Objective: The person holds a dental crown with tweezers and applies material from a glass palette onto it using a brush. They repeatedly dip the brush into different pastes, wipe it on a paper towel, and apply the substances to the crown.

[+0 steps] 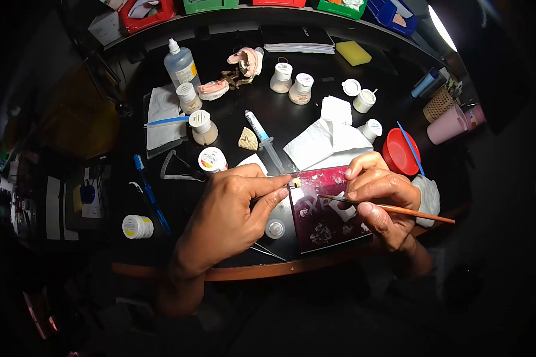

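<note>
My left hand (238, 202) pinches a small holder with a pale yellowish piece (296, 182) at its end, over the top left corner of a dark red glass plate (315, 238). In my right hand (387, 196) is a thin brush (417, 213) with a reddish-brown handle, its fine tip pointing left above the plate, a little apart from the pale piece. White smears of material lie on the plate. Folded white tissue (315, 143) sits behind it, and a blue-labelled syringe (262, 134) lies behind my left hand.
A red bowl (399, 156) with a blue stick stands at the right. Several jars, a clear bottle (180, 62) and dental models (247, 62) occupy the back. A blue toothbrush (152, 193) and a white jar (137, 227) are on the left; tweezers (268, 252) lie near the front edge.
</note>
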Demonstrator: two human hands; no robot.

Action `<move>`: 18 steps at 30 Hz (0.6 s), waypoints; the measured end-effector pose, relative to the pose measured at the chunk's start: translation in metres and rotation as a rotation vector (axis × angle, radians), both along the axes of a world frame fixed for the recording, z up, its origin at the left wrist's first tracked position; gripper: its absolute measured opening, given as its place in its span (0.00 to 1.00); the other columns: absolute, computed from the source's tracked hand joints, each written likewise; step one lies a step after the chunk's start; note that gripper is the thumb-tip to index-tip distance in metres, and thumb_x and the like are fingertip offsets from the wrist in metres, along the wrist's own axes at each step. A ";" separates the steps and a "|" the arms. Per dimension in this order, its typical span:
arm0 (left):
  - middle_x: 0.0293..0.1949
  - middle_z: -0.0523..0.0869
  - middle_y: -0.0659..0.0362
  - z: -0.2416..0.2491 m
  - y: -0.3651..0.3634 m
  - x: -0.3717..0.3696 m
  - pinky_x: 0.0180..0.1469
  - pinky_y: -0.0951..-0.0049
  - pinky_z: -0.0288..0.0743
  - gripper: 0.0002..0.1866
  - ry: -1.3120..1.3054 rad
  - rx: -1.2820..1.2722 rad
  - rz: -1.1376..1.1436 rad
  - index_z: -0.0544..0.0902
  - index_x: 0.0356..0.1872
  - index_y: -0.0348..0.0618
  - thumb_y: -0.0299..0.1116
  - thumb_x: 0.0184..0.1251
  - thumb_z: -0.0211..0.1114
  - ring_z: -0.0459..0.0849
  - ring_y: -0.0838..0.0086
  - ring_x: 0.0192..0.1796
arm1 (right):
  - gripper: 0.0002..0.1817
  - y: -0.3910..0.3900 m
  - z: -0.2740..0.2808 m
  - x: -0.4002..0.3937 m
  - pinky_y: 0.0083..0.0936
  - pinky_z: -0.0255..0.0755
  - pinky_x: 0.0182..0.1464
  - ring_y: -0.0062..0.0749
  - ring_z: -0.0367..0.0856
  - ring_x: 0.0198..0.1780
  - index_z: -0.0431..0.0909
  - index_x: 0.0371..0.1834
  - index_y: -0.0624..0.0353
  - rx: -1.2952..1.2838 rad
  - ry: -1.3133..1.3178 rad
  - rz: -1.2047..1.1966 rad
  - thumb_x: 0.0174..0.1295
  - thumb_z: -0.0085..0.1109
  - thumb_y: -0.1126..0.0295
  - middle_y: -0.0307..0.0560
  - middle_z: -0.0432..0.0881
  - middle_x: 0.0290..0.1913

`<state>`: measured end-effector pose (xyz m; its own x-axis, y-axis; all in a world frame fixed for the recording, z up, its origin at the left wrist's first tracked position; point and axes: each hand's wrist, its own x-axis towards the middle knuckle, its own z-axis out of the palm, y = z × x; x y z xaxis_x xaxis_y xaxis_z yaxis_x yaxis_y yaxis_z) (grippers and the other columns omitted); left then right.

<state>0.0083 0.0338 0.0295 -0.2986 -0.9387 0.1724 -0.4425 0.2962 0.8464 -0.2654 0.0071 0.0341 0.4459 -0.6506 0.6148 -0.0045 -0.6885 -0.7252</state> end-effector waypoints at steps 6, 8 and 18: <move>0.26 0.85 0.51 -0.001 0.001 -0.002 0.28 0.67 0.71 0.11 -0.081 -0.199 0.029 0.93 0.49 0.33 0.21 0.69 0.72 0.83 0.66 0.23 | 0.06 -0.009 -0.020 0.017 0.44 0.85 0.58 0.51 0.87 0.54 0.83 0.37 0.66 0.108 -0.140 0.050 0.56 0.66 0.83 0.50 0.89 0.33; 0.26 0.84 0.50 0.003 0.003 -0.003 0.27 0.65 0.71 0.11 -0.113 -0.188 0.030 0.93 0.49 0.33 0.21 0.67 0.72 0.83 0.64 0.23 | 0.06 -0.007 -0.027 0.023 0.45 0.88 0.57 0.51 0.87 0.55 0.83 0.37 0.66 0.129 -0.210 0.048 0.57 0.65 0.83 0.50 0.87 0.33; 0.25 0.83 0.52 0.002 0.003 -0.006 0.26 0.65 0.71 0.16 -0.078 -0.146 -0.046 0.92 0.53 0.34 0.19 0.65 0.70 0.83 0.63 0.23 | 0.11 -0.005 -0.030 0.021 0.43 0.90 0.57 0.48 0.85 0.53 0.80 0.34 0.62 0.085 -0.110 0.069 0.46 0.60 0.86 0.47 0.83 0.32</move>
